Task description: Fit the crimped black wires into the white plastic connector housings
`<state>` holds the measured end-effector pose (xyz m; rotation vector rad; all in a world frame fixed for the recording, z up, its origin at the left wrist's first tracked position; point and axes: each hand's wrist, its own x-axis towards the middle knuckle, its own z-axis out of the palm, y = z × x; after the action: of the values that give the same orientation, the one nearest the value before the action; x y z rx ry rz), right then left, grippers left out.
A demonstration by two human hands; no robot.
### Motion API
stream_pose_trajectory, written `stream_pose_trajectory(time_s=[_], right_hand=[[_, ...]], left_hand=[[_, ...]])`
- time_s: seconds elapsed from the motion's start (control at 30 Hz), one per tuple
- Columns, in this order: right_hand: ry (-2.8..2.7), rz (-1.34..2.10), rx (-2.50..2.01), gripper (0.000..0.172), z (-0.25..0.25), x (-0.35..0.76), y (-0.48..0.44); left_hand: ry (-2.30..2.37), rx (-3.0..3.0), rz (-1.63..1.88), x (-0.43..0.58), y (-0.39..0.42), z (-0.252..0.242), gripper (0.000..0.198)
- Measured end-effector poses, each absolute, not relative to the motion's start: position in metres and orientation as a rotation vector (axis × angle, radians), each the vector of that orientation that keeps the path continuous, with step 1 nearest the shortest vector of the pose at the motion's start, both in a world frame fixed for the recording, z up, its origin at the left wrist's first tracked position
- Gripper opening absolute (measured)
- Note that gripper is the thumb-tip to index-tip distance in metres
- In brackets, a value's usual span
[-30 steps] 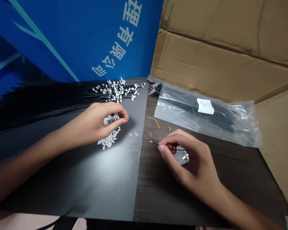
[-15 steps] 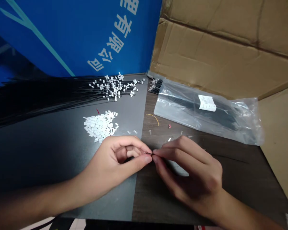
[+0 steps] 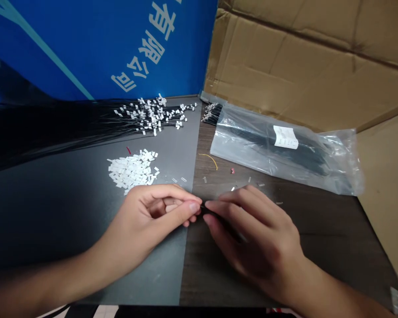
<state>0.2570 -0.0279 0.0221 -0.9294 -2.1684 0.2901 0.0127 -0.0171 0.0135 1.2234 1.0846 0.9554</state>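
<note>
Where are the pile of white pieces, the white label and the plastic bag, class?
Pile of white pieces [image 3: 132,171], head view: middle of the heap.
White label [image 3: 285,137], head view: its middle.
Plastic bag [image 3: 275,165], head view: clear part below the label.

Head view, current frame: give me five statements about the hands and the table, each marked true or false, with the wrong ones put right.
1. The white pieces lie in a loose pile on the grey surface. True.
2. The left hand lies flat with its fingers spread wide. False: its thumb and a finger are pinched together, close to the right hand.
3. The clear plastic bag bears a white label. True.
4. The yellow strip lies among the white pieces. False: it lies on the dark wood-grain surface, near the bag.
5. The black wire bundle lies along the blue panel. True.
</note>
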Motion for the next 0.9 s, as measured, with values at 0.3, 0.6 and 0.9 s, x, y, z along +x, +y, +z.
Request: stream_pose_trajectory(time_s=[0.3,0.6,0.9], right_hand=[[-1.649,1.451,-1.226,0.016,0.033,0.256,-0.013],[-1.722,1.239,-1.243,0.015,0.033,0.255,-0.013],[-1.746,1.126,-1.195,0.017,0.034,0.249,-0.02]], left_hand=[[1.069,1.274,1.003,0.013,-0.012,0.017,0.009],[1.161,1.288,0.904,0.011,-0.01,0.015,0.01],[1.106,1.323,0.869,0.01,-0.011,0.018,0.016]])
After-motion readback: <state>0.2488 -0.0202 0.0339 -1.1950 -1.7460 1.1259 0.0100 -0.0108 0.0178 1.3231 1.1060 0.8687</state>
